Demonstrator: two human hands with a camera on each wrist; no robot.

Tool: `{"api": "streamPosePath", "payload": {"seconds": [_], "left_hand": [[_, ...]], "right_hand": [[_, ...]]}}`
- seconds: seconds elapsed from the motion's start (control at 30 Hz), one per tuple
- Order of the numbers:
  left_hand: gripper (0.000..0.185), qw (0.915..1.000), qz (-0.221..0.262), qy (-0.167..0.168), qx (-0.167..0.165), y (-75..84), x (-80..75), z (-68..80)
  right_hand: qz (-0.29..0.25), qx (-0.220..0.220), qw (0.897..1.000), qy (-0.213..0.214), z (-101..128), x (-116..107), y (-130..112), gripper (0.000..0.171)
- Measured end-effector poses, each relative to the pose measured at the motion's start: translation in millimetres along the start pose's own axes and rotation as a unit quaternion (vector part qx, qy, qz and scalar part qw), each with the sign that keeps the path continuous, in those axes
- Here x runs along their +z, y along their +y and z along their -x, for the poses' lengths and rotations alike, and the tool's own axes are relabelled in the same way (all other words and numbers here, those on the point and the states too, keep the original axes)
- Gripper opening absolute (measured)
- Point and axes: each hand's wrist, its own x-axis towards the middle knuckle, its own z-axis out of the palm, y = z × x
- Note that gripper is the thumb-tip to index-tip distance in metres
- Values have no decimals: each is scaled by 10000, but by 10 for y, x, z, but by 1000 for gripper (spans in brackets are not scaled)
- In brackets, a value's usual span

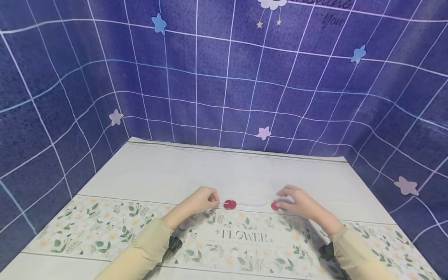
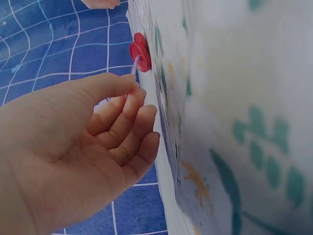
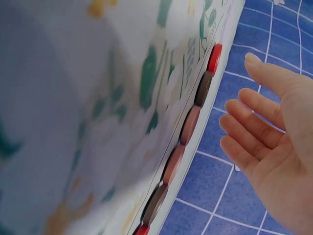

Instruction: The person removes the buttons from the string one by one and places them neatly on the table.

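My left hand (image 1: 206,199) pinches a pale cord (image 2: 135,66) between thumb and index fingertip. The cord passes through a round red button (image 2: 141,57), with a second red button (image 2: 139,38) overlapping it. The rest of the cord (image 1: 252,204) stretches rightward across the table in the head view. My right hand (image 1: 296,201) hovers beside another red button (image 1: 275,206), fingers loosely bent and holding nothing. In the right wrist view, a row of red, brown and dusty pink buttons (image 3: 190,125) lies near that hand; the head view shows only the red one.
The table's white cloth (image 1: 210,167) has a printed band of flowers and the word FLOWER (image 1: 245,235). A blue curtain (image 1: 217,85) with a white grid and stars surrounds the back and sides. Dark wrist straps (image 1: 174,244) sit on both sleeves.
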Motion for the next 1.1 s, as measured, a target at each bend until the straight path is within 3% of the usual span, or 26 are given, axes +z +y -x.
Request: {"api": "streamPosePath", "payload": {"seconds": [0.27, 0.63, 1.1], "left_hand": [[6, 10000, -82, 11, 19, 14, -3, -1], [6, 9999, -98, 43, 118, 11, -10, 10], [6, 10000, -41, 1, 1, -6, 3, 8]], "right_hand": [[47, 173, 9994, -300, -85, 25, -72, 29], [41, 143, 9992, -382, -166, 47, -156, 29], [-125, -256, 9989, -360, -272, 143, -237, 27]]}}
